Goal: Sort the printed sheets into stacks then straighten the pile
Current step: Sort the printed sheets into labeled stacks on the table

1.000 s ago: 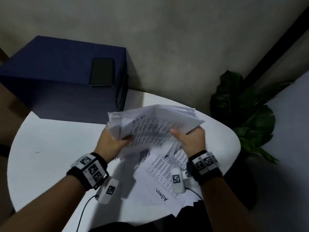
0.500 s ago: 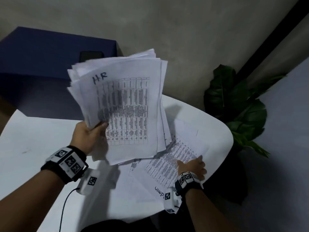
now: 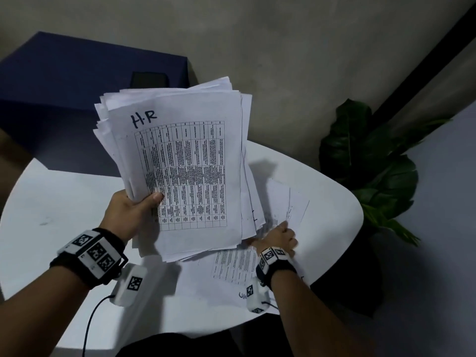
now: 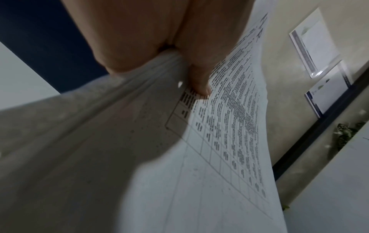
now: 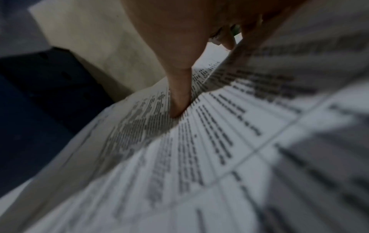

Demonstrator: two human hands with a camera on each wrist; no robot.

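Note:
A thick, uneven stack of printed sheets (image 3: 180, 163) stands upright above the round white table (image 3: 51, 202); its front sheet has a table and a handwritten "H.R". My left hand (image 3: 134, 204) grips the stack's lower left edge, thumb on the front, as the left wrist view shows at the thumb (image 4: 199, 78). My right hand (image 3: 279, 235) is down on the loose printed sheets (image 3: 237, 264) lying at the table's right side. In the right wrist view its thumb (image 5: 179, 97) sits in the fold of a raised sheet (image 5: 289, 110), which hides the fingers behind it.
A dark blue box (image 3: 64, 81) with a black phone (image 3: 149, 79) on it stands at the table's back left. A leafy plant (image 3: 368, 163) stands beyond the table's right edge (image 3: 356, 215). A grey wall is behind.
One second ago both hands held the stack low over the table. My left hand has lifted it upright alone; my right hand let go and dropped to the loose sheets.

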